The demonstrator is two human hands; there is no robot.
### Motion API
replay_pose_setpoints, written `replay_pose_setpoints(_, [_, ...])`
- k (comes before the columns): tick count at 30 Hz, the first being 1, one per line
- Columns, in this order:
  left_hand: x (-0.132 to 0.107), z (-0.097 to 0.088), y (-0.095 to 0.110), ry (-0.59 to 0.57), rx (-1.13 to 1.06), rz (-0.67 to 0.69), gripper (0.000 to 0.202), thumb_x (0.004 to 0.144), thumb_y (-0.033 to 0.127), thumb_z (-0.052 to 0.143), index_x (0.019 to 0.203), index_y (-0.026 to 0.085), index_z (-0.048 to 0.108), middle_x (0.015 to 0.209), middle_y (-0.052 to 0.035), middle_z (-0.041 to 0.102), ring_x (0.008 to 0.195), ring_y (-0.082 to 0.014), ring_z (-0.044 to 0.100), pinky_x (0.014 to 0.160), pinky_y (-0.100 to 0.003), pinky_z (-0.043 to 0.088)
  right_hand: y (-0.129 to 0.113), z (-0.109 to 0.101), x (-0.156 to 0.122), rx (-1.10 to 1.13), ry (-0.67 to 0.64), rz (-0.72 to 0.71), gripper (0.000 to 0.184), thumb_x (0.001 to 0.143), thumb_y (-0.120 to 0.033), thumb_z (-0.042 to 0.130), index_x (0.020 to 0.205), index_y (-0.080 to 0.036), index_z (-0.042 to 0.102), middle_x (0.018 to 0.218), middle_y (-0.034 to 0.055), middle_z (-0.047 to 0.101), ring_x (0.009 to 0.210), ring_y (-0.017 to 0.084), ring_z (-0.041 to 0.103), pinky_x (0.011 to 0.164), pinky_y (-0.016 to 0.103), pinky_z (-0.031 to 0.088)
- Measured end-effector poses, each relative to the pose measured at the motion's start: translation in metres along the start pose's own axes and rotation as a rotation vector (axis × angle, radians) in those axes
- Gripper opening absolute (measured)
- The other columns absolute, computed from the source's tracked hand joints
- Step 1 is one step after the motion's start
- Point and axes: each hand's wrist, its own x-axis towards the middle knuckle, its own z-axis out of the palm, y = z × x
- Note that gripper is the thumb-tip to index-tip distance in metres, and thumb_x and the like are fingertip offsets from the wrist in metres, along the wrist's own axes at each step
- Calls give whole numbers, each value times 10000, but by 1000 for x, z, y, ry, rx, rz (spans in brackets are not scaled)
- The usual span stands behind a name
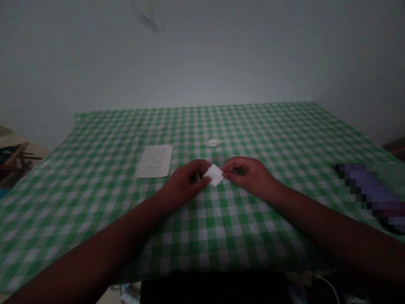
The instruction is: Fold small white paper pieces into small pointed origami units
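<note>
Left hand (186, 180) and right hand (251, 172) pinch opposite corners of a small white paper (213, 175), fingertips closed on it, midway between the left and right edges of the checked surface (268, 135). Second small paper (213, 142) lies nearer the far edge; printed sheets (155, 161) lie toward the left edge.

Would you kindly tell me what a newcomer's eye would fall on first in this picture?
Probably the green-and-white checked tablecloth, filling much of the view. Near its middle, the left hand and right hand hold a small white paper diamond between them. Beyond it lies a second paper diamond, with a stack of printed sheets to the left.
</note>
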Motion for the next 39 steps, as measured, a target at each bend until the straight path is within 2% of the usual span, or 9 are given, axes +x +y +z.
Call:
replay_pose_setpoints(5, [-2, 10, 8, 56, 21, 0, 355, 857, 372, 664, 1162, 206, 592, 972, -34, 680, 824, -166, 635, 756, -317, 516, -16, 1, -6, -197, 9, -181, 96, 822, -175, 681, 897, -233, 669, 877, -1, 687, 832, 159, 656, 787, 325, 522])
replay_pose_setpoints(7, [-3, 13, 10, 69, 45, -5, 311, 862, 352, 658, 1136, 213, 611, 945, -23, 681, 811, -161, 630, 758, -316, 508, -22, 2, -8, -262, -13, -277, 120, 831, -150, 661, 911, -239, 649, 877, 2, 681, 855, 166, 649, 787, 328, 522])
replay_pose_setpoints(10, [-3, 12, 10, 80, 15, 15, 239, 874, 359, 647, 1064, 215, 634, 913, -17, 686, 821, -169, 636, 775, -326, 507, -25, 4, -10, -299, 5, -335, 233, 836, -165, 672, 1047, -249, 621, 922, 13, 690, 923, 182, 647, 838, 354, 526])
replay_pose_setpoints(13, [-3, 8, 8, 120, -13, 29, 220, 868, 376, 666, 1015, 214, 638, 884, -14, 675, 801, -167, 634, 748, -317, 506, -23, 5, -11, -297, 44, -307, 347, 817, -196, 711, 1140, -244, 594, 957, 24, 697, 971, 193, 650, 902, 385, 519])
replay_pose_setpoints(17, [-4, 6, 7, 146, -44, 63, 207, 861, 368, 686, 988, 211, 636, 871, -10, 660, 798, -159, 627, 744, -305, 502, -23, 4, -10, -280, 64, -252, 192, 813, -212, 721, 988, -238, 646, 942, 28, 698, 919, 190, 657, 862, 376, 523])
replay_pose_setpoints(25, [-7, 8, 11, 143, -35, 74, 220, 854, 360, 691, 1002, 207, 639, 896, -26, 675, 806, -161, 633, 739, -303, 514, -26, 5, -9, -127, 23, -258, 24, 858, -213, 674, 869, -227, 690, 819, 14, 684, 818, 161, 644, 792, 337, 521])
replay_pose_setpoints(32, [-8, 8, 16, 121, -30, 45, 227, 855, 365, 686, 996, 196, 632, 885, -28, 685, 780, -156, 635, 716, -295, 522, -27, 7, -11, -34, 45, -141, 32, 831, -255, 701, 845, -228, 690, 831, 18, 683, 781, 162, 653, 752, 333, 528])
replay_pose_setpoints(39, [-10, 7, 22, 135, 30, 37, 213, 866, 356, 676, 1003, 197, 642, 850, -14, 689, 738, -141, 629, 661, -267, 503, -24, 7, -12, -26, 47, -122, 50, 824, -267, 712, 831, -221, 691, 824, 15, 681, 767, 158, 654, 743, 332, 523])
